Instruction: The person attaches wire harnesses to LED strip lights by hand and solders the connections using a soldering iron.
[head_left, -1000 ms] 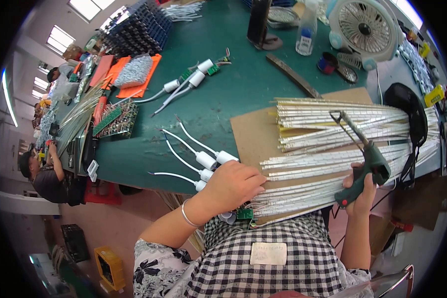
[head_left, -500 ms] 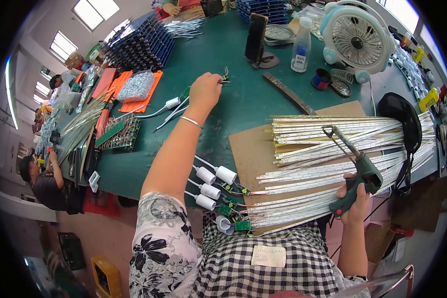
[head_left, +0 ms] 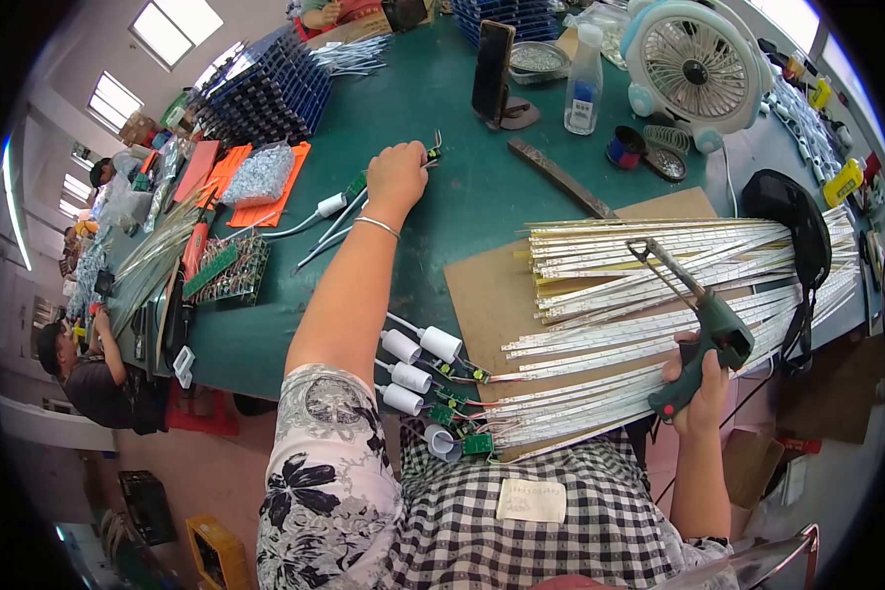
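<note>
On the green table, toward the far middle, my left hand is closed over a small green circuit board with thin wires poking out past the fingers. A white cylindrical cap on a cable lies beside that wrist, next to loose grey-white wires. My right hand grips a dark green soldering gun, whose long metal tip points up and left over white LED strips. Near my apron, several white caps and small boards are wired to strip ends.
A brown cardboard sheet lies under the strips, with a metal bar beyond it. A fan, bottle and phone on a stand stand farther back. A panel of circuit boards and stacked blue trays are at left.
The view has shifted slightly. My left hand stays over the circuit board and my right hand keeps its hold on the soldering gun, with little other movement.
</note>
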Tool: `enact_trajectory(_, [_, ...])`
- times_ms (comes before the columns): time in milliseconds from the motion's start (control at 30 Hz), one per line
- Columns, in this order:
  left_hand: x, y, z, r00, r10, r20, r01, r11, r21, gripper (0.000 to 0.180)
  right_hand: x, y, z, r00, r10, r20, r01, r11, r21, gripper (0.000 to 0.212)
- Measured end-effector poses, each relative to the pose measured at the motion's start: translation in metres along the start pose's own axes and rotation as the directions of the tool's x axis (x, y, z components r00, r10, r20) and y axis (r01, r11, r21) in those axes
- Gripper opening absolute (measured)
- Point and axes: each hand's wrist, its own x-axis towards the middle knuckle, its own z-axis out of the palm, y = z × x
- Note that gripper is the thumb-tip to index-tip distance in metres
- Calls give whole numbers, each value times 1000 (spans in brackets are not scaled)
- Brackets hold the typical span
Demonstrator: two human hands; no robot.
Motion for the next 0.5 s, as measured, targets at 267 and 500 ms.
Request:
enact_trajectory(267, [-47,27,-47,985,60,161,39,834,-550,12,2,3,-2,1000,-8,-20,8,1000,-19,40])
enact_trajectory(500, [-124,51,-94,877,321,357,-106,855,-507,9,9,4,-7,1000,-9,17,8,1000,18,42])
